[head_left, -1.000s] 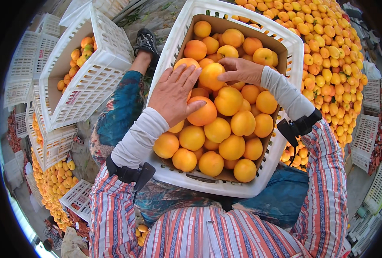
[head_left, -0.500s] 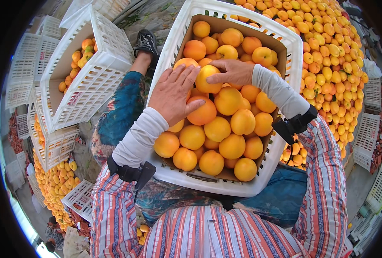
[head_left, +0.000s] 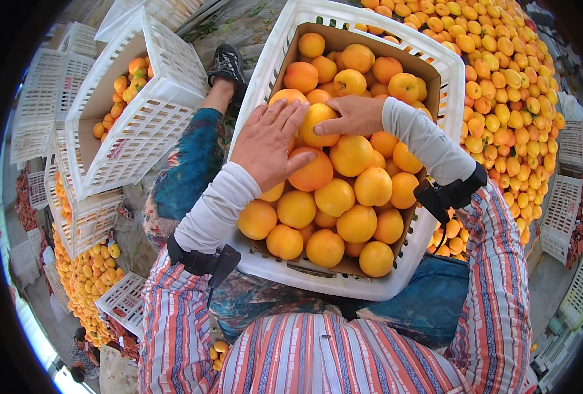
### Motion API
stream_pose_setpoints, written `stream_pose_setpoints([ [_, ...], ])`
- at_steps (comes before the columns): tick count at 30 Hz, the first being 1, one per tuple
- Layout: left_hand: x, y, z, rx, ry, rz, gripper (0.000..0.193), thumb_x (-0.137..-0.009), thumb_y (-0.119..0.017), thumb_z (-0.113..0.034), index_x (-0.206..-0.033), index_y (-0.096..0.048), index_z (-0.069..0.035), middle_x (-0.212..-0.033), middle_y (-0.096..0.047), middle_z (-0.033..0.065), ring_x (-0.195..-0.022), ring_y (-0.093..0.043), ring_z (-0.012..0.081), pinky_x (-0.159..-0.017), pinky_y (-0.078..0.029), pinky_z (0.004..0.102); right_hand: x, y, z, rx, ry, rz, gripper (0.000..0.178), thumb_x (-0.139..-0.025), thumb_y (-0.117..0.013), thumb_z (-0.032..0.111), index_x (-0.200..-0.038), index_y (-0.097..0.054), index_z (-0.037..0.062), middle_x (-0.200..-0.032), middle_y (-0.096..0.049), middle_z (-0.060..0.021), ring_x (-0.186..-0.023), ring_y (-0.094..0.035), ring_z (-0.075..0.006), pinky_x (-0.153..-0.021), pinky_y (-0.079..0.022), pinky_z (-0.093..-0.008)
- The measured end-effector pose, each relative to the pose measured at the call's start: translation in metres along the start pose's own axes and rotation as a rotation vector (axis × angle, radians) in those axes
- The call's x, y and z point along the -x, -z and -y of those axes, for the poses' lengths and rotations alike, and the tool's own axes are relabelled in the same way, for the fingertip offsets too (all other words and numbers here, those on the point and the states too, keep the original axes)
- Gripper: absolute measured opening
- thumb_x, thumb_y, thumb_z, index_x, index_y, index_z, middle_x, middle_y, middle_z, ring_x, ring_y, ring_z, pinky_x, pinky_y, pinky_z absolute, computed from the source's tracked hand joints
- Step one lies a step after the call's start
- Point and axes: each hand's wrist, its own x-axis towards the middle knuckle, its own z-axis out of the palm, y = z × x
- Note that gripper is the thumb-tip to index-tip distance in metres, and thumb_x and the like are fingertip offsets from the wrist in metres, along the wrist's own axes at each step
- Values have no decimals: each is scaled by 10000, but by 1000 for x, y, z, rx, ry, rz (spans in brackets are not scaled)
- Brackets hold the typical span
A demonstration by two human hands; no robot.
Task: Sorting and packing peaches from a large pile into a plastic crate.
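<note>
A white slatted crate (head_left: 450, 85) lined with brown cardboard rests across my lap, filled with round yellow-orange peaches (head_left: 335, 197). Over the crate's left side, my left hand (head_left: 268, 144) lies on the fruit, fingers stretched out and thumb apart. Its fingertips reach beside one large yellow peach (head_left: 319, 125) near the middle. My right hand (head_left: 357, 115) comes in from the right and grips that peach, thumb across its front. The right fingers are partly hidden behind the fruit.
A large heap of peaches (head_left: 508, 98) lies at the right. White crates (head_left: 137, 131), one tipped and holding some fruit, are stacked at the left. More peaches (head_left: 91, 282) lie below them. Further crates (head_left: 560, 217) stand at the far right. A person (head_left: 81, 354) shows at the lower left.
The view has shifted very slightly, moving the scene a little to the right. Both hands keep nearly the same places on the fruit, the right still gripping the same peach.
</note>
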Motion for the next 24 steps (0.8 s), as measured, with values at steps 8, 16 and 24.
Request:
stream_pose_setpoints([
  [8,-43,16,29,109,-85,201,376,-760,-558,-89,-1134,-523,-77,-1153,-538,114,-1077,-496,277,-913,-396,377,-4,-9,-9,-111,9,-6,694,-824,-526,563,-1181,-476,-30,-1110,-557,-170,-1000,-541,-249,-867,-436,-339],
  [16,-75,1,35,-101,-200,481,496,-703,-587,-87,-1190,-491,-95,-1187,-502,75,-1165,-436,236,-965,-352,383,-3,-11,-10,-170,12,-2,836,-775,-489,643,-1228,-455,-59,-1154,-554,-212,-1063,-542,-291,-922,-413,-339],
  [24,-62,-9,42,-74,-181,233,471,-733,-645,-157,-1179,-506,-91,-1143,-497,90,-1136,-432,281,-973,-378,355,-6,-17,-15,-298,17,3,925,-758,-453,722,-1246,-452,-64,-1167,-545,-205,-1063,-537,-283,-921,-414,-351],
])
